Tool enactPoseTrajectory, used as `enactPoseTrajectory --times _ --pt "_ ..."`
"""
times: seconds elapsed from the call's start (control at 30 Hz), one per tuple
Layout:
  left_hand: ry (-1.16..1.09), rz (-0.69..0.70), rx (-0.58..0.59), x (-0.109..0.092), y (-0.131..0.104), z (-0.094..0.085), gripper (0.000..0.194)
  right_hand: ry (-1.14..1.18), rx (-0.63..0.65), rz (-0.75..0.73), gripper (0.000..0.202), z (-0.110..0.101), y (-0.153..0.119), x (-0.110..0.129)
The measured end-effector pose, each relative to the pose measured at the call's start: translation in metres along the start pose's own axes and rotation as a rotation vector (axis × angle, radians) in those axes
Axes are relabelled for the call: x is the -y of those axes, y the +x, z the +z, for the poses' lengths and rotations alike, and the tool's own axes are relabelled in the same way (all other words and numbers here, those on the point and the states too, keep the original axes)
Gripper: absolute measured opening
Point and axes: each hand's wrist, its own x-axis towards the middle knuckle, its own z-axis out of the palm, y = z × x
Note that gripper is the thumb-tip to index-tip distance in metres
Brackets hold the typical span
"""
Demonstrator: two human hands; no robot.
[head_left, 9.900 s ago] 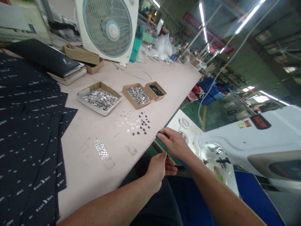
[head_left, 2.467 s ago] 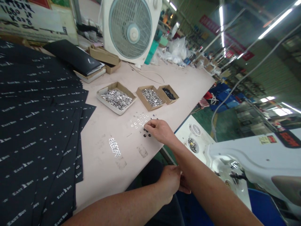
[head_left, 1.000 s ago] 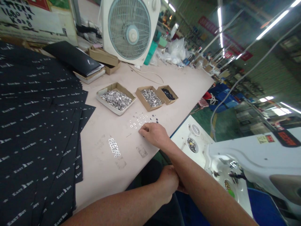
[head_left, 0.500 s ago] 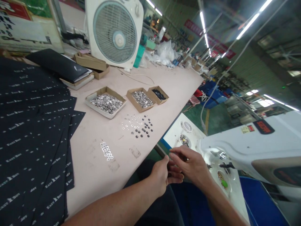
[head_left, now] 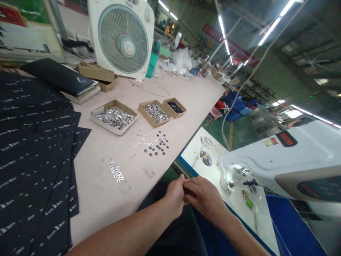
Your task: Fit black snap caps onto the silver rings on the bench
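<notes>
My left hand (head_left: 175, 197) and my right hand (head_left: 201, 195) meet above my lap, just off the table's front edge. The left fingers are curled, with the thumb pointing up. Over them my right hand is closed, its fingertips pressed against the left ones. Anything held between them is hidden. On the table to the left lie a cluster of silver ring-shaped pieces (head_left: 116, 172) and a scatter of dark round snap-like pieces (head_left: 160, 144) with small pale ones.
Cardboard trays of metal pieces (head_left: 114, 119), (head_left: 154, 113) and a box of dark pieces (head_left: 175, 107) stand behind. Black printed fabric (head_left: 34, 170) covers the left side. A box fan (head_left: 124, 42) stands at the back. A white machine (head_left: 255, 156) is on the right.
My right hand has come down onto my left, its spread fingers now closed against it. The view has shifted slightly, so everything sits a little further left.
</notes>
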Motion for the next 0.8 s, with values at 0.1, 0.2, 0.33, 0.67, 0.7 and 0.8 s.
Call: enactPoseTrajectory --times 0.1,0.2,0.33,0.67,0.7,0.8 --pt "-0.011 -0.021 0.011 0.0012 0.0007 0.0007 0.043 -0.019 0.002 -0.027 0.007 0.0010 0.0035 -0.0017" --pt "-0.021 -0.037 -0.004 0.0030 0.0006 0.0013 0.040 0.008 0.009 -0.030 0.012 0.0010 0.0039 -0.0014" --pt "-0.025 -0.045 -0.015 0.0041 0.0019 0.0014 0.041 0.034 0.008 0.034 0.011 0.0030 0.0039 -0.0007" --pt "-0.019 -0.048 -0.023 0.0023 0.0044 0.0024 0.043 0.205 -0.080 0.088 0.014 0.0095 0.0058 -0.0014" --pt "-0.017 -0.046 -0.021 0.0029 0.0050 0.0022 0.044 0.216 -0.086 0.091 0.014 0.0090 0.0056 -0.0019" --pt "-0.015 -0.032 0.001 0.0048 0.0066 0.0006 0.045 0.262 -0.112 0.105 0.012 0.0062 0.0045 -0.0042"
